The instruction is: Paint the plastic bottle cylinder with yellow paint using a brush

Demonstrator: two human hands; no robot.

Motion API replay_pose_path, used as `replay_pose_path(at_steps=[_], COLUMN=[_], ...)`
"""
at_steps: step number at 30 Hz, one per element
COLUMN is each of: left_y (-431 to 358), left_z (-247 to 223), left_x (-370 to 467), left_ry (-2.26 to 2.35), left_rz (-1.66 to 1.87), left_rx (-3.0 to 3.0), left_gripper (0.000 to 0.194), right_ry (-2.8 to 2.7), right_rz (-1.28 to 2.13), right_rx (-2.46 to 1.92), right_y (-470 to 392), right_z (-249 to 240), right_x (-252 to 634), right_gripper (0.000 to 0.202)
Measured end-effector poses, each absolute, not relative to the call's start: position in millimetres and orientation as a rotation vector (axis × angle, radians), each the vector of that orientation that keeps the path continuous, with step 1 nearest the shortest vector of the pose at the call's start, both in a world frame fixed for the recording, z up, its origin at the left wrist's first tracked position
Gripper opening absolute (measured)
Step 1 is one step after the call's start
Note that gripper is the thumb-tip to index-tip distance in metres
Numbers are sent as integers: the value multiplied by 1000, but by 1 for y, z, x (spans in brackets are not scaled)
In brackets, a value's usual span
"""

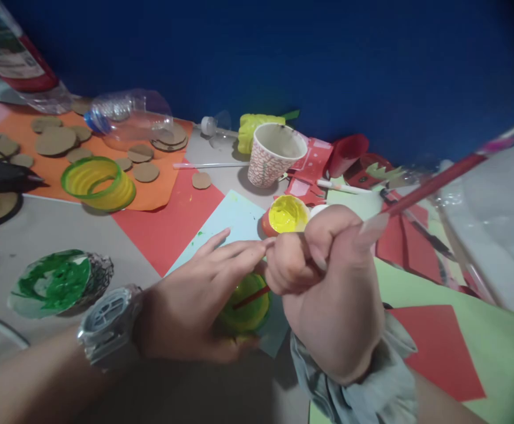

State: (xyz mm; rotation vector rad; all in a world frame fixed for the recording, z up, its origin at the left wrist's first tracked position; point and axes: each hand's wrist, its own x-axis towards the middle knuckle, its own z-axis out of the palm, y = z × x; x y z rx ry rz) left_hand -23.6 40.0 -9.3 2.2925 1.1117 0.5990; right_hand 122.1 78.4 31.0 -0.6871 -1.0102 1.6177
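Note:
My right hand is a fist wrapped round a paintbrush. Its red handle slants up to the right, and its lower end reaches into a round yellow-green plastic piece. My left hand, with a silver watch at the wrist, curves over that piece, thumb on the near side and fingers on the far side. Both hands hide much of it. The light blue paper lies beneath. Just beyond my right fist stands a small tub of yellow paint. The brush tip cannot be made out.
On the left are green paint in a cut container, a yellow-green ring, cardboard discs and a black glue gun. A paper cup and a clear bottle stand farther back. Red paper lies right.

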Motion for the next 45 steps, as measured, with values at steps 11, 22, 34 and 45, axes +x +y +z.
replay_pose_path(at_steps=[11,22,34,45], left_y=[41,48,43,38], left_z=[-5,1,44,10], left_x=[-21,-26,-49,-27], left_ry=[1149,1090,1279,1176], left_rz=[539,481,371,505], left_rx=[2254,2279,2484,2263], left_gripper=[80,89,93,66], right_ry=[-921,-973,-1094,-1283], right_rz=[1618,1599,1541,1355], right_rx=[-702,-681,-447,-436], right_y=[81,74,61,53], right_z=[24,22,22,18], right_x=[121,123,125,140], right_gripper=[43,43,39,18])
